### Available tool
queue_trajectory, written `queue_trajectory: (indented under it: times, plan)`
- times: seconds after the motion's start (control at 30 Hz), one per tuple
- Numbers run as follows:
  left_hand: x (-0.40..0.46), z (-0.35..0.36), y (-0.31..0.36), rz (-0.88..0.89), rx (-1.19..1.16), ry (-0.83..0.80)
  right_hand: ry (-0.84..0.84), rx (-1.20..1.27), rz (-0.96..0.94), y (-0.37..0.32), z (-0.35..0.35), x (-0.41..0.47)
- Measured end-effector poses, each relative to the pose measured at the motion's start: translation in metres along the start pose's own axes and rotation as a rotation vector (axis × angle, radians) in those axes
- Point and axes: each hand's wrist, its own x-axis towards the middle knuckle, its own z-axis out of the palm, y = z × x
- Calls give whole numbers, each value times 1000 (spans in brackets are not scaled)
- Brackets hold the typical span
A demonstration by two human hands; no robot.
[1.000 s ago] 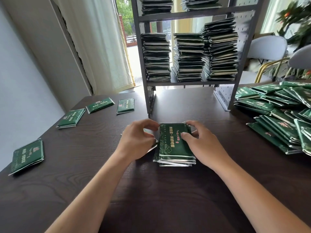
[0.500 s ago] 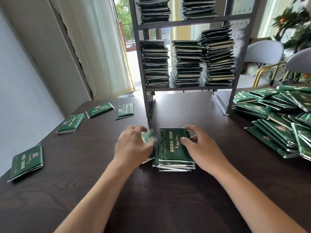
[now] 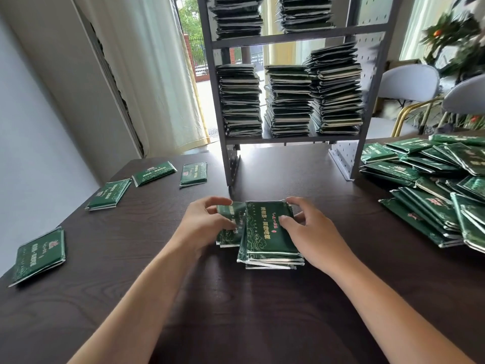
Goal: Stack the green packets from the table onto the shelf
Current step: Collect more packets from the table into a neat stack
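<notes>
Hands first: our left hand (image 3: 207, 222) gripped a single green packet (image 3: 231, 224), fingers curled round its far edge, while our right hand (image 3: 309, 232) pinched the small stack of packets (image 3: 270, 232) at its far right corner, thumb pressed on top. Half a second before, that single packet barely showed beside the stack; now it lay drawn clear at nine o'clock of it, edges overlapping. We judged we were squaring a bundle before lifting. The stack's long axis ran near to far, toward twelve o'clock, printed face up. Beyond stood the shelf (image 3: 288, 139), three tall piles on its lower tier; loose packets (image 3: 430, 185) lay heaped at two o'clock.
</notes>
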Motion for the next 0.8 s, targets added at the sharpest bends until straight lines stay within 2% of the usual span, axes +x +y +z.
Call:
queue_trajectory:
  times: [0.33,0.5,0.67,0.8]
  plan:
    - [-9,-16,19,215,-282,218,0,-6,-13,0,1,1]
    - [-14,-12,21,212,-349,151,9,-28,-31,0,1,0]
    - [-18,-14,26,233,-418,155,2,-44,-38,-1,0,-1]
    - [-21,-12,26,213,-458,41,6,-54,-41,-3,0,-2]
